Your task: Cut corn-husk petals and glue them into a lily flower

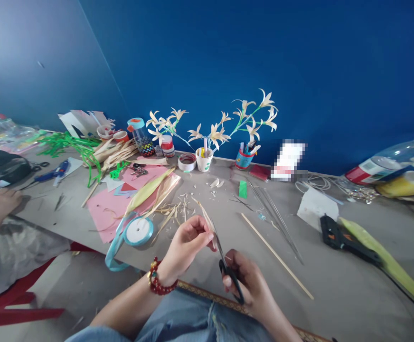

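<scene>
My left hand (193, 240), with red bead bracelets at the wrist, pinches a narrow pale strip (202, 209) that looks like dried husk. My right hand (246, 280) is closed round the black handles of a pair of scissors (232, 278). The scissor blades point up and away, right beside the strip at my left fingertips; whether they touch it I cannot tell. Husk scraps (173, 209) lie on the table beyond my left hand. To its left sits a spool of light blue ribbon (138, 231), with a loose end hanging over the table edge.
Husk flowers (217, 135) stand in a paper cup (204, 161) at the back. A wooden stick (277, 256), metal rods (278, 221) and a black glue gun (349, 241) lie right. Pink paper (103, 213) and green stems (70, 142) lie left. Another person's hand (0, 206) rests far left.
</scene>
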A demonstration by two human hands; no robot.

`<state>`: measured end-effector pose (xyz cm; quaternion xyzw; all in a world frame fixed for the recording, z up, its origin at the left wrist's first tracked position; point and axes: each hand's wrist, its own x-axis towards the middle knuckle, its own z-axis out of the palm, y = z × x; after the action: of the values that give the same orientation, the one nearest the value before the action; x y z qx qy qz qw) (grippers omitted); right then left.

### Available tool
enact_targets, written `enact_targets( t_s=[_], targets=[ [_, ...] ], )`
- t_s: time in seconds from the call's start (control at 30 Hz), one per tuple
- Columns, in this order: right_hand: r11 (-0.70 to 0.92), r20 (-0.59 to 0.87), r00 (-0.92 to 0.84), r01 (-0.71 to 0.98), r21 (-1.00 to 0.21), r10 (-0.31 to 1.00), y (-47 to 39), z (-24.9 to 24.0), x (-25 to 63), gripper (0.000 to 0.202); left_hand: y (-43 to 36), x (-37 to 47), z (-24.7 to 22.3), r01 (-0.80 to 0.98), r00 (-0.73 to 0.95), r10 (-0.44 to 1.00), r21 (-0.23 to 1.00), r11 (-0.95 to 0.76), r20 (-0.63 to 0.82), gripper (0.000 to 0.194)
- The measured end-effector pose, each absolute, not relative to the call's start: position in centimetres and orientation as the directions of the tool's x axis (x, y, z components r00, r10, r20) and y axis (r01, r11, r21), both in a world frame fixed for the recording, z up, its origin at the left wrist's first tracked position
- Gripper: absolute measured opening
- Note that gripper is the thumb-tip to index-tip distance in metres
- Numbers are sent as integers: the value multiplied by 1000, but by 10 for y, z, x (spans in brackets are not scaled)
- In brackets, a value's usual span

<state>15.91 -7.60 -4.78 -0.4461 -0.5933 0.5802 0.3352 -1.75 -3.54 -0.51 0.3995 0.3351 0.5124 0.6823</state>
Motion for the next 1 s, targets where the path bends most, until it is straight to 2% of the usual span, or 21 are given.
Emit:
enact_targets(
  t_s=[0.27, 0.47, 1.0],
  targets=[
    [-71, -118, -383, 136, -988, 916, -72, -44, 162, 60, -37, -19, 3, -371, 337, 938, 904, 212, -81, 20],
    [-161, -189, -387, 106, -981, 903, -73, -39, 161, 63, -36, -20, 5, -343, 339, 936, 915, 211, -89, 21],
    [-115, -132, -445, 64, -991, 886, -72, -41, 165, 60, -36, -23, 5, -326, 415, 906, 915, 237, -87, 24]
  ],
)
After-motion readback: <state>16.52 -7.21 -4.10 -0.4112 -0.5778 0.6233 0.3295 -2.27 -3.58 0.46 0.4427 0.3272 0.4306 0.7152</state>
